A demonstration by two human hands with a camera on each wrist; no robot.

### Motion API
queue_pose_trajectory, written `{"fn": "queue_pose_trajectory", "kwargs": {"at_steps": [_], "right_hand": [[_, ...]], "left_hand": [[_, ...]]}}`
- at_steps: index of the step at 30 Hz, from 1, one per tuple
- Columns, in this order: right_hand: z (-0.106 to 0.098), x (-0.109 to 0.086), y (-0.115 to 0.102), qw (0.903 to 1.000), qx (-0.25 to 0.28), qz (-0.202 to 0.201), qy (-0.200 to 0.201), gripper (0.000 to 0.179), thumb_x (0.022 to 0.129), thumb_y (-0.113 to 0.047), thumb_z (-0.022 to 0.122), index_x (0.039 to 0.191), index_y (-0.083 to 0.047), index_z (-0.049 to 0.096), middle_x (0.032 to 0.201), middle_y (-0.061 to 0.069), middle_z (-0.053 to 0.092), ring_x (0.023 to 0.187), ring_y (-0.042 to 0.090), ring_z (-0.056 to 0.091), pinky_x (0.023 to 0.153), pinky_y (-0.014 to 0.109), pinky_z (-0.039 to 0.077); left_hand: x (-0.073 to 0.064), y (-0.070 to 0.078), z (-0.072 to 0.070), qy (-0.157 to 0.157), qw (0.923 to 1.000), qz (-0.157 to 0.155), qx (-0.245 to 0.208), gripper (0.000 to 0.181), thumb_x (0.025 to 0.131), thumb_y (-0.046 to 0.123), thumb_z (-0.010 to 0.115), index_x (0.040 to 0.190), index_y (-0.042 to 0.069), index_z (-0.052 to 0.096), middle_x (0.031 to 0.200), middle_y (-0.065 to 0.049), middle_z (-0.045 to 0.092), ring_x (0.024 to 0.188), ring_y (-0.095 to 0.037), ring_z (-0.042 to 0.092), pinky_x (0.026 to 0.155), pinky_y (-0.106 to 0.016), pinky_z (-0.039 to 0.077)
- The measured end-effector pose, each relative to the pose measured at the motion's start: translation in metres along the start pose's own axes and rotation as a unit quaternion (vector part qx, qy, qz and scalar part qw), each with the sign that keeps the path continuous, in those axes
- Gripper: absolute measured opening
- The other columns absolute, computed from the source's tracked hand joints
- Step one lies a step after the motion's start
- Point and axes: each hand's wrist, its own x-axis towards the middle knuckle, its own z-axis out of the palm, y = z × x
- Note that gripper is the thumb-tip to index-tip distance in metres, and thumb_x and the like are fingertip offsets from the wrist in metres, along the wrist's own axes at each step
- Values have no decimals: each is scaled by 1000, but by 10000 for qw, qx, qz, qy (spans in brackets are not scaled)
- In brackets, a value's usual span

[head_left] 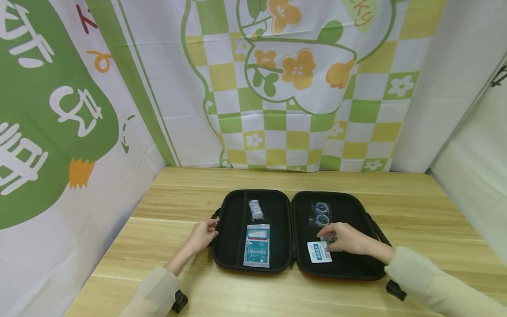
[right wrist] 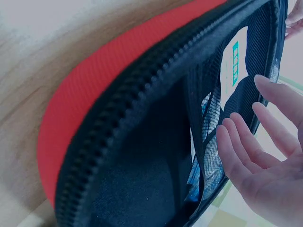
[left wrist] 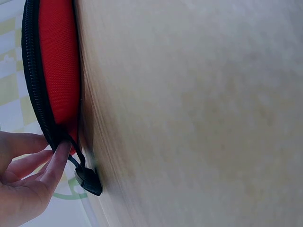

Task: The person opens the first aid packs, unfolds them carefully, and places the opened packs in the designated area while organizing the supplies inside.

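Note:
A black-lined zip case (head_left: 281, 251) with a red outer shell (left wrist: 59, 61) lies spread open on the table. My left hand (head_left: 203, 233) pinches its left rim by the zipper, thumb on one side and forefinger on the other. Over the right half hovers my right hand (head_left: 347, 239), fingers spread and slightly bent. Close to its fingertips is a white packet (head_left: 317, 253) with a blue-green label, apart from the hand in the right wrist view. Two blue-rimmed rings (head_left: 322, 208) in clear wrap lie farther back. The left half holds a wrapped white roll (head_left: 255, 209) and a teal packet (head_left: 257, 246).
Wooden table (head_left: 190, 189) surrounds the case. A black zipper pull (left wrist: 89, 179) dangles below the left hand. Inside the right half, a mesh pocket (right wrist: 210, 137) has blue and white items behind it. A patterned curtain (head_left: 277, 145) hangs behind the table.

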Motion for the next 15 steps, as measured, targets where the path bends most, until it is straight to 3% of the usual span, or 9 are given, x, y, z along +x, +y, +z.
{"fn": "queue_pose_trajectory", "kwargs": {"at_steps": [15], "right_hand": [[11, 5, 2, 9986, -383, -237, -260, 43, 61, -13, 78, 99, 1, 63, 89, 8, 54, 79, 20, 51, 65, 26, 44]], "left_hand": [[-1, 2, -1, -19, 10000, 25, -9, 36, 75, -13, 57, 111, -14, 54, 88, -16, 58, 77, -21, 58, 64, -28, 50]]}}
